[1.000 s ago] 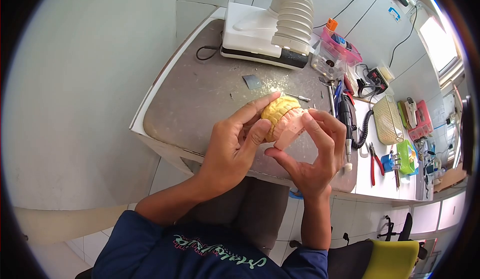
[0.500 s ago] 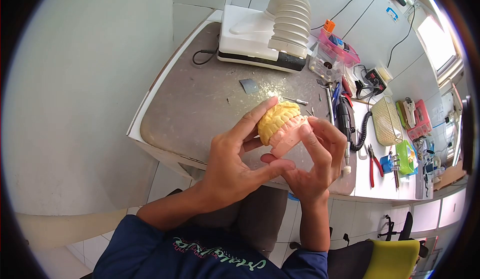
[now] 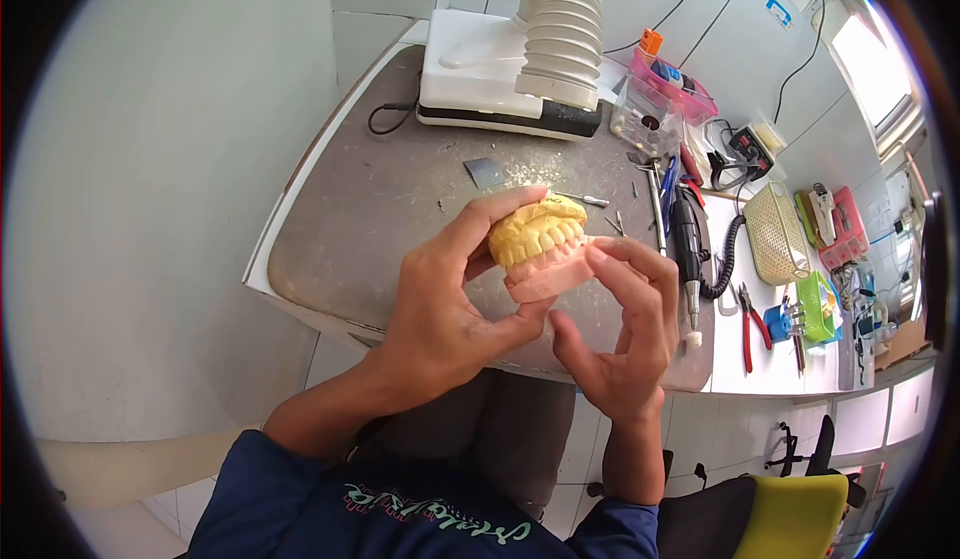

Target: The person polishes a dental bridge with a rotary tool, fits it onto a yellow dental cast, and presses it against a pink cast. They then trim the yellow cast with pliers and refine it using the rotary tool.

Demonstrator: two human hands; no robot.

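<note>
Yellow plaster formed the upper half of the model of teeth [image 3: 530, 231] that we held in the air above the near edge of the desk [image 3: 380, 209], with a pink wax plate [image 3: 548, 277] closed against it from below. Our left hand [image 3: 440, 309] carried the pair. Its forefinger lay over the top of the plaster and its thumb pressed up beneath the plate, so its fingers pinched both pieces together. Our right hand [image 3: 625, 344] sat at the other end, fingers curled with their tips resting on the plate's outer edge and the thumb spread clear, gripping nothing.

We judged the hold to be the weak point. Only one pinch kept the two halves together, and nothing lay under them but the desk's edge and our lap. A slackened thumb could have let the plate slide off the teeth and fall, and the plaster would likely have chipped. Too hard a push from the right fingertips might have bent the wax or shifted it out of line. The drill handpiece [image 3: 685, 249] lay close by on the desk's right side, where a careless wrist could have knocked it.
</note>
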